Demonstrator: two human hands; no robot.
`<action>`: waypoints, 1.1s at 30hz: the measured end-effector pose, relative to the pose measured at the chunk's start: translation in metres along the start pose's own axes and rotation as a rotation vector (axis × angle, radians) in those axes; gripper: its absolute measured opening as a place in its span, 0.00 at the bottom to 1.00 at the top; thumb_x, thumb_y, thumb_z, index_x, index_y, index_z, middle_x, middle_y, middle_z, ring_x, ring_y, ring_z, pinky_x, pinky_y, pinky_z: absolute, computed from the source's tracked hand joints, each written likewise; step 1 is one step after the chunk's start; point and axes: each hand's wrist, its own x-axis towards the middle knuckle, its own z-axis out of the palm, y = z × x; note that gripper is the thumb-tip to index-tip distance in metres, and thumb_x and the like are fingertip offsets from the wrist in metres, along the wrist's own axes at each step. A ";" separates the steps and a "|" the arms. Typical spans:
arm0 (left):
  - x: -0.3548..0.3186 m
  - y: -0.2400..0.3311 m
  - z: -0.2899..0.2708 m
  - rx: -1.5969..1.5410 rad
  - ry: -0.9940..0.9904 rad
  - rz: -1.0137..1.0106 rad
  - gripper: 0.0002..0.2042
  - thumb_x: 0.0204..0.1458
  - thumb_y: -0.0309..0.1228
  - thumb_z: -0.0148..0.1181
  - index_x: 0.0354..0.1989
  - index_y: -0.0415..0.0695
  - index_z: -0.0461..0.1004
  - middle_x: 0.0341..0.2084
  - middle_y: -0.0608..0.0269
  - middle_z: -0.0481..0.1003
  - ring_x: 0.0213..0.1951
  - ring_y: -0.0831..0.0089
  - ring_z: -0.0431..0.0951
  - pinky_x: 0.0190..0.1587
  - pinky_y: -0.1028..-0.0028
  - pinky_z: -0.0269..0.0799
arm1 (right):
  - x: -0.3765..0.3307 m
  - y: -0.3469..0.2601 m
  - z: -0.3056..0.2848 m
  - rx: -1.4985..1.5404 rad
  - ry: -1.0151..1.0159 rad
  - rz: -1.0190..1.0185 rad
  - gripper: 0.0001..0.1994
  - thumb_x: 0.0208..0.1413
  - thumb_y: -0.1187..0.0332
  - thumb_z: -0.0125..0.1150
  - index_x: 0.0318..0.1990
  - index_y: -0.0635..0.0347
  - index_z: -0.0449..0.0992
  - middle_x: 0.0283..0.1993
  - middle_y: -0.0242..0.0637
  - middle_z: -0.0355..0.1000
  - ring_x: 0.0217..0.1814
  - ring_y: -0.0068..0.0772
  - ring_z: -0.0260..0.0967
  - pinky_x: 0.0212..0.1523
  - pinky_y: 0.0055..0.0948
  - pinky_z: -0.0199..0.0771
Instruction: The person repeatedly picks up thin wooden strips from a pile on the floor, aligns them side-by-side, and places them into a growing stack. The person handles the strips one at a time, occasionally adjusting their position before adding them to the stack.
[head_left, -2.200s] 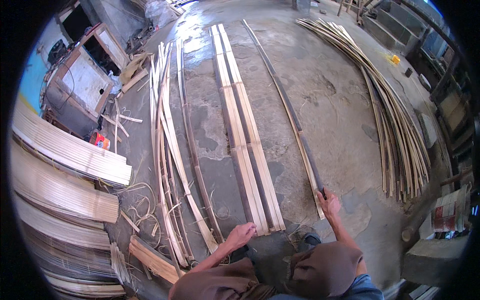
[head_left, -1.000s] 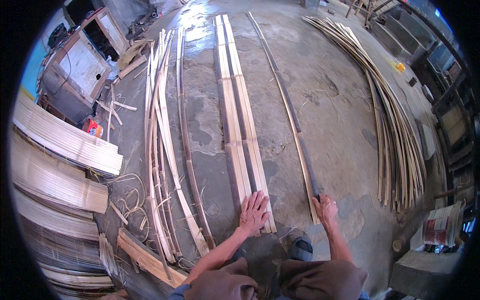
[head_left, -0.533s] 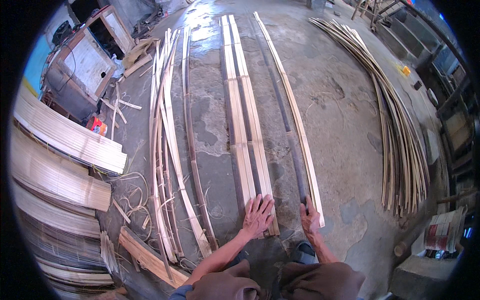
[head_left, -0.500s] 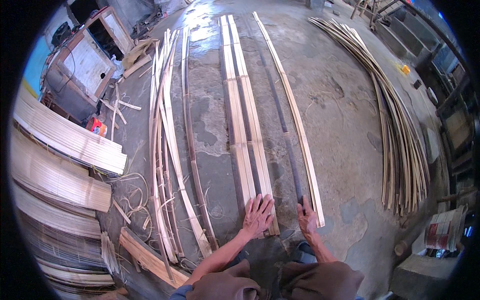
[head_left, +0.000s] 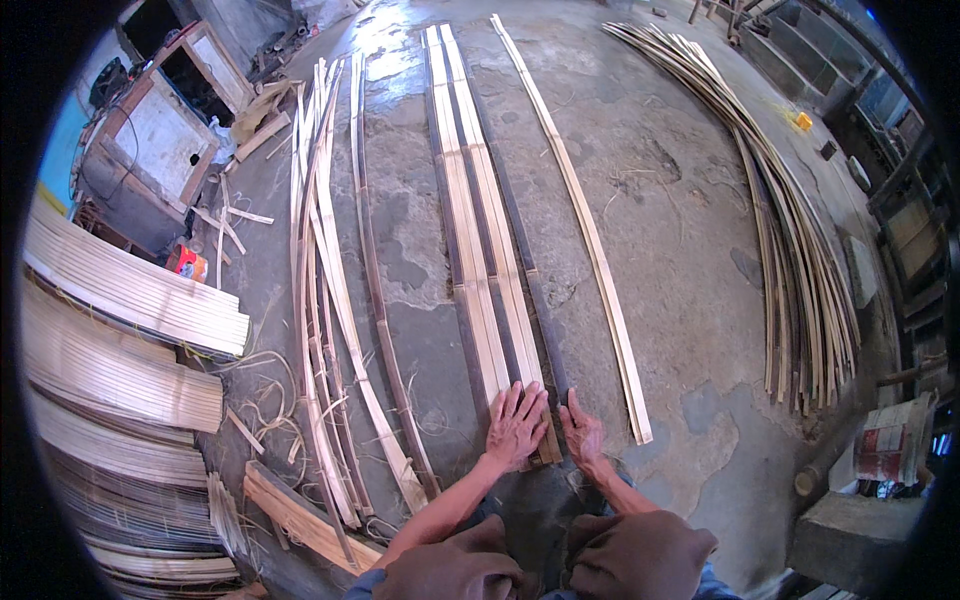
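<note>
Several long bamboo strips [head_left: 488, 215], pale and dark by turns, lie side by side on the floor and run away from me. My left hand [head_left: 517, 428] rests flat across their near ends with its fingers spread. Along their right side lies a dark strip [head_left: 533, 300], now against the row. My right hand [head_left: 581, 432] is at that strip's near end, touching its right edge with fingers extended; it does not appear to grip it. Further right, apart from the row, a single pale strip [head_left: 590, 235] lies on the floor.
Left of the row are a dark strip [head_left: 372, 270] and a loose pile of strips [head_left: 318, 300]. Stacked slat bundles [head_left: 130, 290] stand at far left, near a split wood piece [head_left: 300, 515]. A large strip bundle [head_left: 790, 270] lies at right, with a concrete block [head_left: 850, 540] nearer.
My right hand has moved left, bringing the dark strip from the gap over to the row's right side. My left hand stays on the strips. The whole view has shifted slightly.
</note>
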 end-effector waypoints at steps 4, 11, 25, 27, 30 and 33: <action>0.005 0.002 -0.007 -0.022 -0.001 0.005 0.30 0.58 0.46 0.51 0.69 0.50 0.57 0.70 0.62 0.53 0.71 0.55 0.47 0.71 0.53 0.40 | 0.003 -0.006 -0.004 -0.068 -0.045 -0.121 0.24 0.63 0.56 0.53 0.66 0.48 0.64 0.29 0.53 0.74 0.30 0.56 0.74 0.31 0.49 0.70; 0.001 -0.003 0.001 -0.041 -0.023 -0.008 0.31 0.59 0.45 0.51 0.69 0.47 0.55 0.70 0.62 0.52 0.71 0.55 0.47 0.71 0.53 0.39 | 0.017 -0.005 -0.004 -0.144 -0.156 -0.127 0.24 0.61 0.55 0.55 0.64 0.47 0.66 0.32 0.55 0.74 0.34 0.60 0.73 0.34 0.50 0.71; 0.003 -0.001 0.002 -0.035 0.002 -0.008 0.29 0.59 0.46 0.50 0.69 0.53 0.58 0.70 0.63 0.53 0.71 0.55 0.49 0.71 0.53 0.40 | 0.016 -0.003 -0.011 -0.224 -0.197 -0.191 0.26 0.64 0.53 0.51 0.68 0.43 0.60 0.33 0.51 0.74 0.36 0.55 0.74 0.34 0.48 0.72; 0.003 -0.001 0.002 -0.009 0.009 0.010 0.28 0.59 0.46 0.50 0.69 0.55 0.58 0.70 0.62 0.53 0.71 0.55 0.49 0.71 0.53 0.40 | 0.016 -0.003 -0.011 -0.234 -0.212 -0.172 0.26 0.64 0.52 0.51 0.68 0.43 0.61 0.34 0.50 0.74 0.36 0.54 0.74 0.34 0.47 0.72; 0.003 0.001 0.006 -0.021 0.015 0.010 0.29 0.59 0.46 0.50 0.69 0.57 0.57 0.69 0.62 0.53 0.71 0.54 0.48 0.71 0.52 0.39 | 0.014 0.004 -0.010 -0.248 -0.224 -0.177 0.26 0.63 0.51 0.50 0.67 0.43 0.61 0.35 0.49 0.75 0.37 0.54 0.75 0.35 0.48 0.73; 0.003 0.003 0.004 -0.014 -0.016 -0.011 0.30 0.58 0.47 0.51 0.69 0.56 0.57 0.70 0.62 0.53 0.71 0.55 0.47 0.71 0.51 0.37 | 0.020 0.013 -0.024 -0.283 -0.132 -0.170 0.26 0.63 0.52 0.52 0.68 0.42 0.60 0.35 0.47 0.75 0.38 0.52 0.75 0.36 0.47 0.74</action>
